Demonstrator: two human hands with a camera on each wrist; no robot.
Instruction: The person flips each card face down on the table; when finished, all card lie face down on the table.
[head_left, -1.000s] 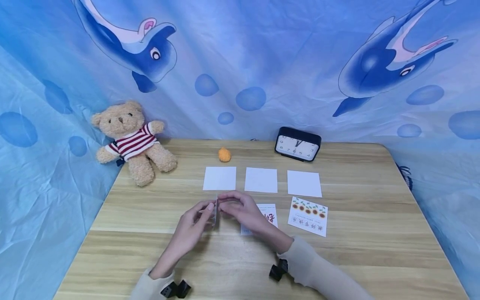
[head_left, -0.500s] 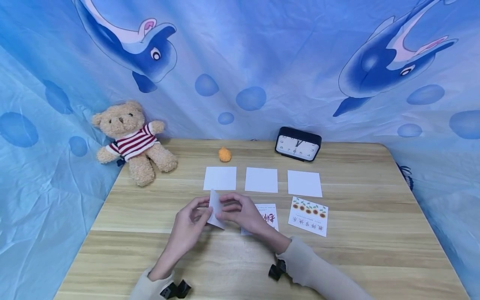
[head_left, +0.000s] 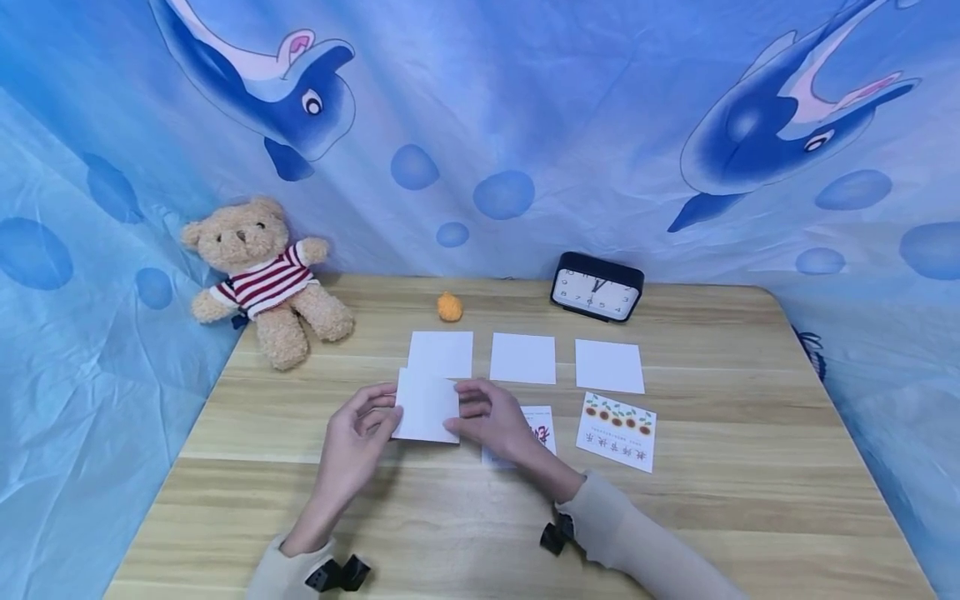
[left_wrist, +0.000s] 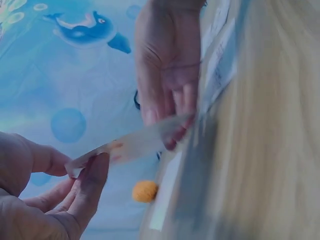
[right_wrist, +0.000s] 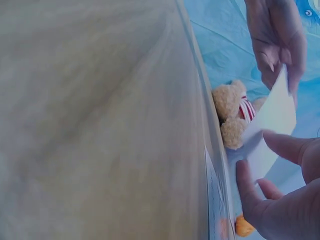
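Covering part of a printed card [head_left: 542, 423], the right hand [head_left: 491, 419] hides it.

Right hand [right_wrist: 280, 210]: lower right corner, thumb and fingers pinching the near edge of the white card [right_wrist: 270, 127].
Left hand [right_wrist: 275, 37]: top right, fingers gripping the card's far edge.
White card: held off the wooden table [right_wrist: 100, 120], blank side showing.
Teddy bear [right_wrist: 232, 112]: behind the card, past the table edge.
Orange ball [right_wrist: 243, 226]: bottom edge, beside the right hand.

four blank cards [head_left: 522, 358], two printed cards [head_left: 617, 432]
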